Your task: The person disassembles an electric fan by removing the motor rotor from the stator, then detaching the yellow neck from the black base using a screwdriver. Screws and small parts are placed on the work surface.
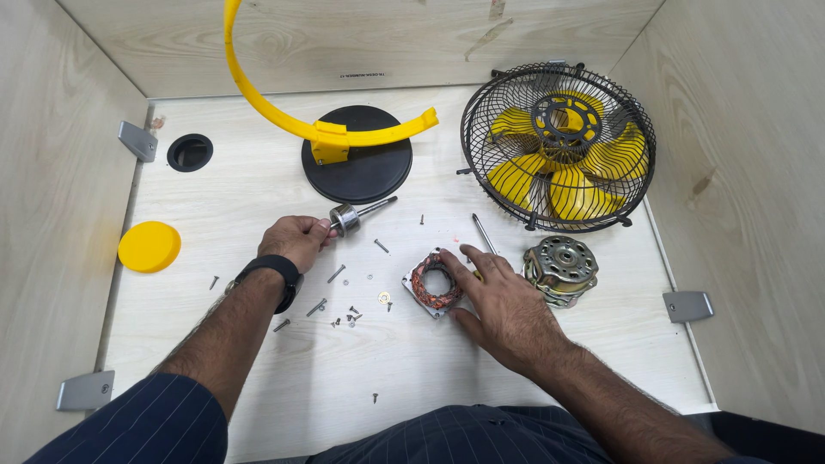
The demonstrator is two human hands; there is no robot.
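near the bench's front edge the right hand [503, 305] lies spread, fingers pressing on the copper-wound stator [434, 283] just beside the silver motor housing [561, 269], while the left hand [296, 241] grips the rotor shaft [354, 215] closed-fisted, with loose screws [331, 301] scattered between them.

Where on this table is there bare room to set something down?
Bare patches: the near edge below the right hand, the left strip between the yellow cap and the corner bracket, and between the black base and the round hole. Crowded: the middle, with loose screws, the copper coil and the left hand holding the rotor shaft.
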